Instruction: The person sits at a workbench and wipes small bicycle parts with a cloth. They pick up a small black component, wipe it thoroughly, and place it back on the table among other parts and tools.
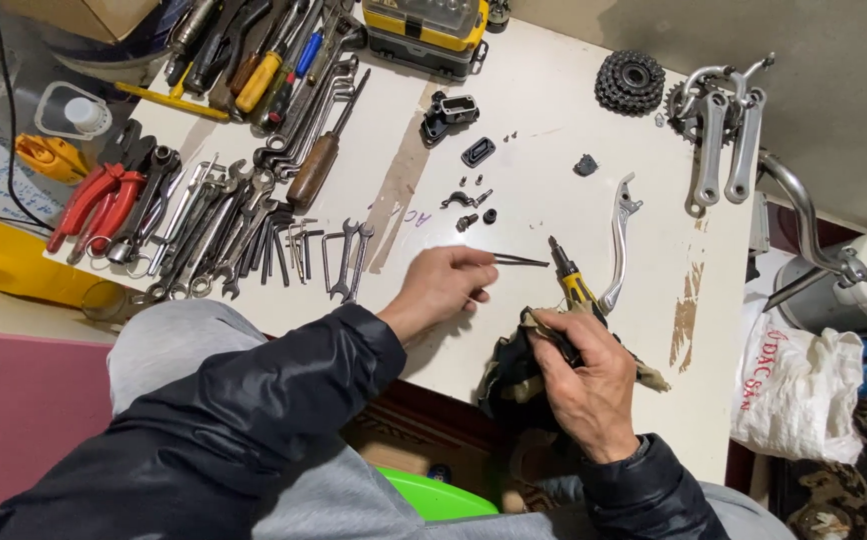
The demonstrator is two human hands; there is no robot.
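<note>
One white desk point(554, 120) carries everything, with brown worn patches on its top. At its far left lies one big heap of spanners point(224, 225), too tangled to count, with two red-handled pliers point(99, 205) beside it and one wooden-handled tool point(312, 170) above. One yellow-and-black case point(424, 30), rectangular with a clear lid, stands at the far edge. Right of it sit one black cog cluster point(631, 82) and two silver crank arms point(729, 140). One silver brake lever point(618, 240) lies upright in the middle, with about eight small black parts point(469, 150) scattered left of it. Off the desk to the right, one white plastic bag point(799, 390) with red print hangs crumpled.

The left hand point(444, 285) is closed in a pinch on one thin dark pick point(522, 261), its tip pointing right. The right hand point(589, 375) is closed around one yellow-handled screwdriver point(571, 280) and one dirty rag point(514, 375), held at the desk's near edge, tip near the pick.
</note>
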